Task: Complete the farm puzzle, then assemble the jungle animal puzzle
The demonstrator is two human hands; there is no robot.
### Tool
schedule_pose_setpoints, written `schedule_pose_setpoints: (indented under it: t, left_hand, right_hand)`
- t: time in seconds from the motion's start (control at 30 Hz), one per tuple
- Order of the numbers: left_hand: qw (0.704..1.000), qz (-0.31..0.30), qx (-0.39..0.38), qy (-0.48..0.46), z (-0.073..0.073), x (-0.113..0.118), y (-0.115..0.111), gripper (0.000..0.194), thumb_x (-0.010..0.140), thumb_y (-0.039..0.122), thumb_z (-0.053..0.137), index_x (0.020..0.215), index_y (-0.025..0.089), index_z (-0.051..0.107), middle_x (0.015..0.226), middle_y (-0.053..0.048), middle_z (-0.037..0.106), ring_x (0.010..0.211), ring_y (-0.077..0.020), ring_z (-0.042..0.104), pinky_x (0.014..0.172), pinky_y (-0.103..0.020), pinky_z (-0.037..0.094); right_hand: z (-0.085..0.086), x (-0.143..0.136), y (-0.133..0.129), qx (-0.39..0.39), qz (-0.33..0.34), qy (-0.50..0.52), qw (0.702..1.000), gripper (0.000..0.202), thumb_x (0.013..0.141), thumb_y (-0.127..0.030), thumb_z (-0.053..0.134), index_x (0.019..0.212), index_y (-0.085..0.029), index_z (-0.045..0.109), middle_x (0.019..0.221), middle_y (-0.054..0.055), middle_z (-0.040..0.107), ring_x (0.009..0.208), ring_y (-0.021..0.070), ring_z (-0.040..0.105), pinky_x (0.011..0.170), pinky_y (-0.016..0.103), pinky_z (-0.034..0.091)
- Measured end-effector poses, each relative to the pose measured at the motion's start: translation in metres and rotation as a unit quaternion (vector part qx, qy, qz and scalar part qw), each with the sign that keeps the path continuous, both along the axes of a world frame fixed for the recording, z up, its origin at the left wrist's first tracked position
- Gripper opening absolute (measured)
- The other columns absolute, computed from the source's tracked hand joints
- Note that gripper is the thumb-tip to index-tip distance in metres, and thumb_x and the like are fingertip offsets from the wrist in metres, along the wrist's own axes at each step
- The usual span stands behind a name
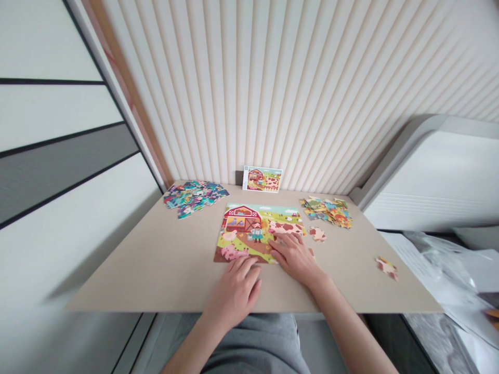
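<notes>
A farm jigsaw puzzle [265,213], largely assembled with a red barn, a pig and a cow, lies flat on the table [163,270]. My right hand [294,255] rests over its lower right part, fingers spread and pressing on the pieces, hiding what is beneath. At the bottom edge of the puzzle, my left hand [237,283] lies with its fingertips touching the border, fingers loosely stretched. One loose cow-patterned piece [317,234] sits just right of the puzzle. Another loose brown-and-white piece [386,267] is farther right, near the table's side.
Behind the puzzle a reference picture card [262,179] leans upright. A pile of blue-purple puzzle pieces [195,196] lies at back left, a pile of yellow-green pieces [329,211] at back right. Clear plastic wrapping [448,265] lies beyond the right edge.
</notes>
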State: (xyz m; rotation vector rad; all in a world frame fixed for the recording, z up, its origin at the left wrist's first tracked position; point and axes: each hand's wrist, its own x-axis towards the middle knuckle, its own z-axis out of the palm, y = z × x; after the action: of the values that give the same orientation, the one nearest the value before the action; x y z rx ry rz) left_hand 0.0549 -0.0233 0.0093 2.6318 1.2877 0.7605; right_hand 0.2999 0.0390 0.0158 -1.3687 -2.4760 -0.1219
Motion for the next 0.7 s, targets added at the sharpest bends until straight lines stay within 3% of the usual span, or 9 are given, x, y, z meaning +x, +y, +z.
schedule_pose_setpoints:
  t: [0.7]
  left_hand:
    - [1.000, 0.000, -0.001, -0.002, 0.0010, 0.0000, 0.0000, 0.023, 0.098, 0.019, 0.054, 0.118, 0.023, 0.066, 0.131, -0.010, 0.065, 0.131, -0.0301, 0.056, 0.113, -0.054, 0.049]
  right_hand:
    - [0.0011, 0.0019, 0.0000, 0.002, -0.009, 0.022, 1.000, 0.032, 0.107, -0.038, 0.052, 0.132, -0.032, 0.072, 0.138, 0.009, 0.067, 0.124, 0.0271, 0.061, 0.112, 0.047, 0.039]
